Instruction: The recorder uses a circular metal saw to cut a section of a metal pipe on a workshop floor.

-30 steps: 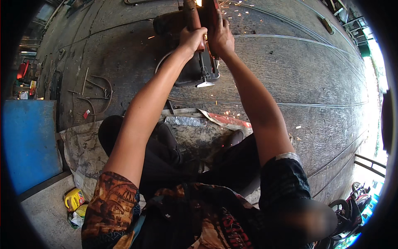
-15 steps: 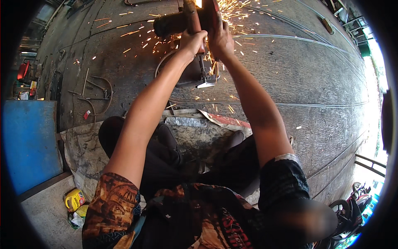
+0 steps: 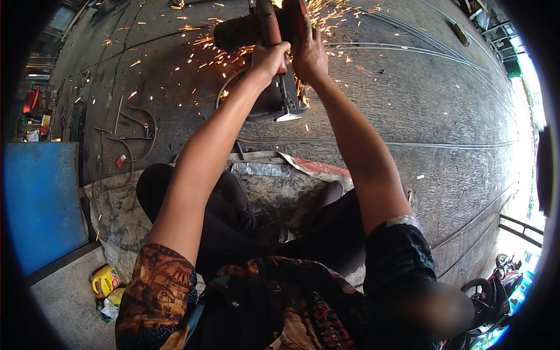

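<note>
At the top of the view is a chop saw with a dark motor body point(image 3: 236, 32), throwing bright orange sparks. My left hand point(image 3: 269, 60) is wrapped round the saw's reddish-brown handle point(image 3: 269, 24). Beside it, my right hand point(image 3: 310, 57) holds the edge of the saw's red guard point(image 3: 301, 26), its fingers lying up along the side. Below my hands, a clamp screw with a pale crank point(image 3: 288, 117) sticks out over the saw's dark base point(image 3: 265, 108). The cutting disc and the cut itself are mostly hidden.
Long thin metal rods point(image 3: 402, 51) lie across the dark floor plates at right. A bent metal frame point(image 3: 135, 137) lies at left, near a blue panel point(image 3: 41, 201). A yellow container point(image 3: 105, 281) stands lower left. A motorcycle point(image 3: 487, 303) is at lower right.
Both hands keep their hold on the saw and have hardly moved. The spray of sparks has changed its pattern, with more now scattered to the left.
</note>
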Demonstrator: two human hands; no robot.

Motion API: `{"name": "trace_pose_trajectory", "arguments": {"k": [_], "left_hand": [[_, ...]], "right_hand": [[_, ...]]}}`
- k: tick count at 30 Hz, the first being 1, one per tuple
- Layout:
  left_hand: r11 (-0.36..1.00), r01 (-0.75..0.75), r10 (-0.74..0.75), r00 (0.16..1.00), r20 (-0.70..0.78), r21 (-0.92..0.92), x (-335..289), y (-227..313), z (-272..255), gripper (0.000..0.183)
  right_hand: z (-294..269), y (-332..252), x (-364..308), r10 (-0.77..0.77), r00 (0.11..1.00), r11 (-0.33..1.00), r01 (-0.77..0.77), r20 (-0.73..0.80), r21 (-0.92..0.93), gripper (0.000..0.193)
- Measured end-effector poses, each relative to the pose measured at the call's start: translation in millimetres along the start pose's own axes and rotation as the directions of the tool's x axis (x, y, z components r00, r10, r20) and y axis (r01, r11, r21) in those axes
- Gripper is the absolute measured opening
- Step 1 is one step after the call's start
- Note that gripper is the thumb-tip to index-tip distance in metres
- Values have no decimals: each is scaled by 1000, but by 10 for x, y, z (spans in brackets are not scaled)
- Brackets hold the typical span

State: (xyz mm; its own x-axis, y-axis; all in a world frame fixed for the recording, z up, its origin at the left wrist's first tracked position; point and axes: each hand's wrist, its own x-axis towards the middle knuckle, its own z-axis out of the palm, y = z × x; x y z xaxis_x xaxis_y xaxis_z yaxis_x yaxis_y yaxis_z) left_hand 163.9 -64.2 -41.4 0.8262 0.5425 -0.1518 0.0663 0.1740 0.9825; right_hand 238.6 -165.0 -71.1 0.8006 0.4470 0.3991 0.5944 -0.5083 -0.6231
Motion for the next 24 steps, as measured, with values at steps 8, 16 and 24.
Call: {"name": "trace_pose_trajectory", "arguments": {"k": [8, 16, 24], "left_hand": [[999, -30, 29, 999, 25, 35, 48, -36, 22, 12], [1000, -21, 21, 1000, -7, 10, 41, -61, 0, 12], [1000, -9, 9, 1000, 12, -23, 43, -55, -29, 17]], "right_hand": [[92, 141, 42, -65, 995, 995, 58, -81, -84, 76], [25, 23, 0, -32, 999, 993, 31, -10, -113, 82], [6, -34, -14, 29, 999, 987, -25, 20, -160, 85]]}}
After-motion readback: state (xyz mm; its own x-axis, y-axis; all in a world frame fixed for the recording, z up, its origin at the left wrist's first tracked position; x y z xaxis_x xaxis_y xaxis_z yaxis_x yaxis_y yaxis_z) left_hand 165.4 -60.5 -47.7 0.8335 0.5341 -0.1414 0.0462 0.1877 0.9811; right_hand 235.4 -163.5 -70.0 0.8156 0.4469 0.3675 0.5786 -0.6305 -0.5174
